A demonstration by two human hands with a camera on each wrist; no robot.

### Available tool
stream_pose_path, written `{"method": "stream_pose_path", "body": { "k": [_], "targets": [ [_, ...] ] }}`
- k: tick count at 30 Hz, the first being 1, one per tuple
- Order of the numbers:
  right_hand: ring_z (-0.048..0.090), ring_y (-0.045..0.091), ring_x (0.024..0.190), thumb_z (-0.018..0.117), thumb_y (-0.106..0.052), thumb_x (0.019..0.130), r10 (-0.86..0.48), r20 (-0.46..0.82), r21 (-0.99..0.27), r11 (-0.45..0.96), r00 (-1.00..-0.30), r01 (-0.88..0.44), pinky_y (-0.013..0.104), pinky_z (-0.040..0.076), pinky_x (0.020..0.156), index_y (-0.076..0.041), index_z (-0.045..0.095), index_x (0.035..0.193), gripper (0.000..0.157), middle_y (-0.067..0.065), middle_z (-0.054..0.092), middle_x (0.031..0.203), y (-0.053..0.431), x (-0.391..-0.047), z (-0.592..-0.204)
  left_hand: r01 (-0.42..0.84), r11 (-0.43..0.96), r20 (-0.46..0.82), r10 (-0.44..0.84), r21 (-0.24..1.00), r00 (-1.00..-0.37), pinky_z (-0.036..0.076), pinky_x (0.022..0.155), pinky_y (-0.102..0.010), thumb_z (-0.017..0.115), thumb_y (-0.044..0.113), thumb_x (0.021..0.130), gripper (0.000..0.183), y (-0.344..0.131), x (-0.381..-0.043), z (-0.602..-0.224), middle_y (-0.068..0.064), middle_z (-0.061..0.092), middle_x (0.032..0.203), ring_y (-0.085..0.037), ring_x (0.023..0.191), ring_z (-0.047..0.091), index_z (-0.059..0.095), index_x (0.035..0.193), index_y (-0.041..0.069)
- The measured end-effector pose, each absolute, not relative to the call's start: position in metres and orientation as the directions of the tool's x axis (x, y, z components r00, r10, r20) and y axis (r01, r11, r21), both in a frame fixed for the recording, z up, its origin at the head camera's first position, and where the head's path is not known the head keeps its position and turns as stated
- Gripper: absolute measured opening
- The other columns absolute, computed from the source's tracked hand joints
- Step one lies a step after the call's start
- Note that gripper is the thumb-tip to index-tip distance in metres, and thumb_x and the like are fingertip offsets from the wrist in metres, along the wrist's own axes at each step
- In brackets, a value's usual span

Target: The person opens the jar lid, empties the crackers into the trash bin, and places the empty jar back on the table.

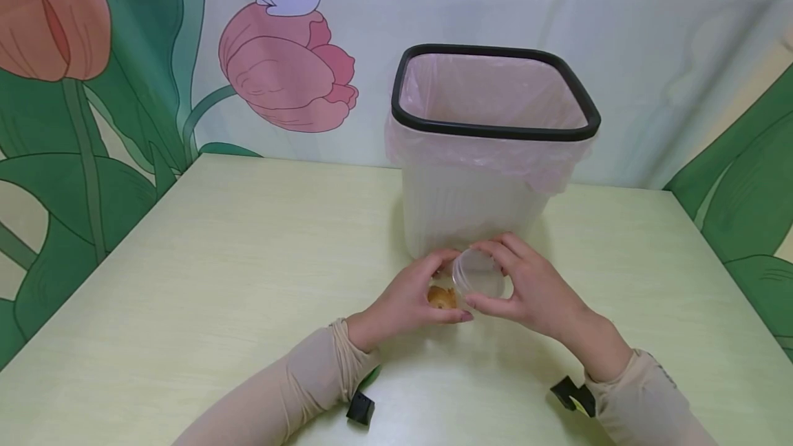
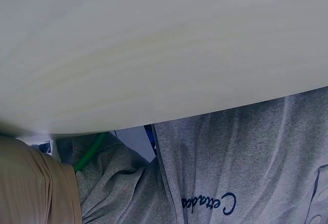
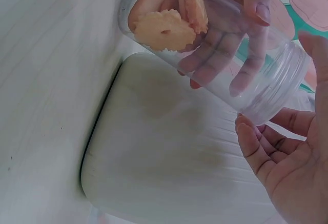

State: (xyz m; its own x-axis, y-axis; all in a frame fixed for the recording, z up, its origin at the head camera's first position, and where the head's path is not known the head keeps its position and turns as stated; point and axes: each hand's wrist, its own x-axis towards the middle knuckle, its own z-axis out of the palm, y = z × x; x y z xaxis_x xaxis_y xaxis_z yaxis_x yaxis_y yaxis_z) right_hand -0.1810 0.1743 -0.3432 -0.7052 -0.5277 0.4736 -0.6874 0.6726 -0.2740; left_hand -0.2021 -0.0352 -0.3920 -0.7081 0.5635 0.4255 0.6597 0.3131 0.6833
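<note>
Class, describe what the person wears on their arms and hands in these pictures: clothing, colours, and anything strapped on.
Both arms wear snug beige ribbed sleeves, the left sleeve bunched at the wrist and the right sleeve ending at the wrist. A small black device sits under the left wrist, with a green cord beside it, and another at the right. The left hand and right hand are bare, without gloves.

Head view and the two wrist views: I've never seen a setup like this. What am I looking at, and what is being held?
No machine here: a person works with bare hands, wearing three cameras. The large picture comes from the head and looks down on a pale table. On it stands a white bin lined with a pink bag. In front of it the left hand grips a clear plastic jar with biscuits at its closed end. The right hand has its fingers around the jar's open, threaded mouth. The right wrist view shows this close up. The left wrist view shows only the table's underside and grey clothing.
</note>
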Motion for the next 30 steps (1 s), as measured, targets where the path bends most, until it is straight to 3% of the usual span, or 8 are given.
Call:
{"method": "stream_pose_path", "body": {
  "k": [16, 30],
  "targets": [
    [0.056, 0.019, 0.102, 0.082, -0.028, 0.075, -0.587, 0.457, -0.271, 0.624, -0.668, -0.733, 0.037, 0.052, 0.084, -0.004, 0.057, 0.126, 0.061, 0.007, 0.056, 0.114, 0.177, -0.1814, -0.343, 0.621, 0.274, 0.381, 0.591, 0.734, -0.711, 0.05, 0.091, -0.042, 0.083, 0.018, 0.074, 0.068, -0.0382, -0.2042, -0.3908, -0.006, 0.062, 0.119, -0.017, 0.104, 0.057, 0.049, 0.131, 0.007],
    [0.056, 0.02, 0.107, 0.081, -0.029, 0.076, -0.627, 0.424, -0.262, 0.606, -0.654, -0.751, 0.04, 0.051, 0.089, -0.006, 0.058, 0.127, 0.061, 0.006, 0.057, 0.119, 0.1813, -0.1816, -0.3379, 0.613, 0.274, 0.366, 0.6, 0.741, -0.711, 0.049, 0.092, -0.045, 0.084, 0.019, 0.073, 0.067, -0.0387, -0.2058, -0.3914, -0.012, 0.063, 0.119, -0.019, 0.105, 0.058, 0.05, 0.131, 0.006]
  ]
}}
